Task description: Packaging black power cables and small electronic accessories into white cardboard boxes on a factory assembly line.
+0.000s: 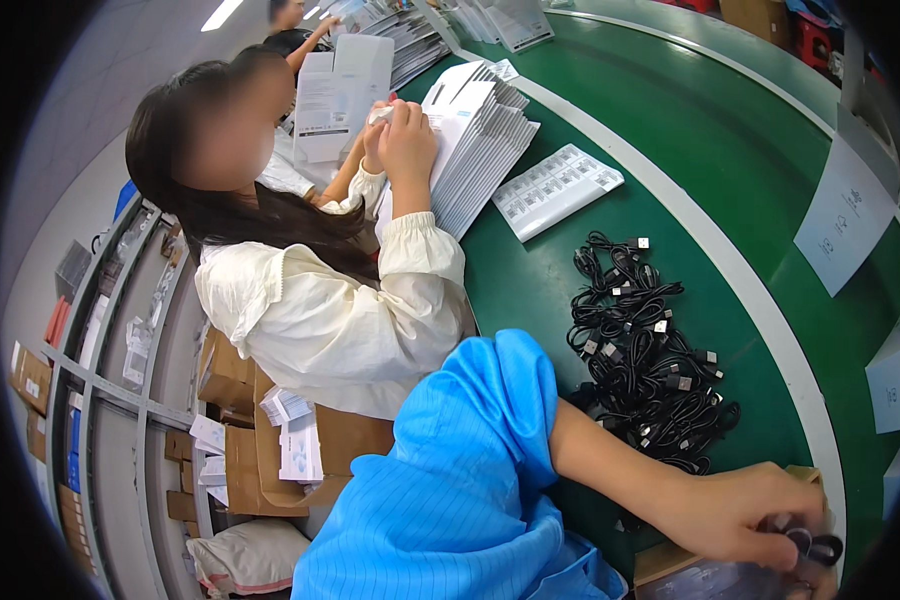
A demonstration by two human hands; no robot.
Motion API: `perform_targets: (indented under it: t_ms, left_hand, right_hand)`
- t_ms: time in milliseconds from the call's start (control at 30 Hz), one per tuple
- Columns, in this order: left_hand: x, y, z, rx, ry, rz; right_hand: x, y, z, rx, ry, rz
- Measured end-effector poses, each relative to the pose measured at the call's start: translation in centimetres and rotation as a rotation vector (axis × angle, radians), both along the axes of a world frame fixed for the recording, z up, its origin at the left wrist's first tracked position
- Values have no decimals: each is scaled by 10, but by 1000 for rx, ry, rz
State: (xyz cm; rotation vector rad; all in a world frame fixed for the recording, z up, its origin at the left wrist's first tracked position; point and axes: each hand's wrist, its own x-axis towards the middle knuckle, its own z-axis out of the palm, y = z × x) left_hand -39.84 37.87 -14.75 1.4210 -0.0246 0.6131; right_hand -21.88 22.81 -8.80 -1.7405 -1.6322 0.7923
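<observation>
My left hand (735, 515), at the end of a blue sleeve, reaches over to the lower right. Its fingers are closed around a small coiled black cable (824, 548). Below that hand is a cardboard box (658, 562) with clear plastic bags (715, 580) in it. A bit of skin at the lower right edge seems to be my right hand (818, 582); its fingers are blurred and mostly hidden. A heap of coiled black USB cables (645, 375) lies on the green table, just beyond my left forearm.
A label sheet (558, 190) and a stack of flat white cartons (485, 150) lie beyond the cables. A co-worker in a white blouse (320, 310) sits close on the left, handling something small. Open cardboard boxes (345, 440) and shelving (120, 390) stand at left.
</observation>
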Motion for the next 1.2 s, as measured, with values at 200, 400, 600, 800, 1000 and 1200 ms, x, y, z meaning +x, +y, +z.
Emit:
perform_targets:
  t_ms: [200, 400, 600, 800, 1000, 1200]
  left_hand:
    - [9, 4, -39, -308, 51, 21]
    - [15, -1, -53, -62, -138, 216]
    - [11, -1, -52, -104, -121, 181]
    - [9, 1, -51, -49, -102, 213]
    - [9, -1, -51, -47, -92, 220]
    - [9, -2, -51, -83, -54, 197]
  right_hand:
    - [-18, 32, 2, -2, -539, 351]
    - [-12, 29, -8, -35, -401, 329]
    - [-6, 29, -17, 47, -286, 335]
    - [-8, 32, -12, 66, -230, 394]
    - [-9, 27, -11, 3, -274, 394]
    - [-6, 22, -14, 3, -216, 322]
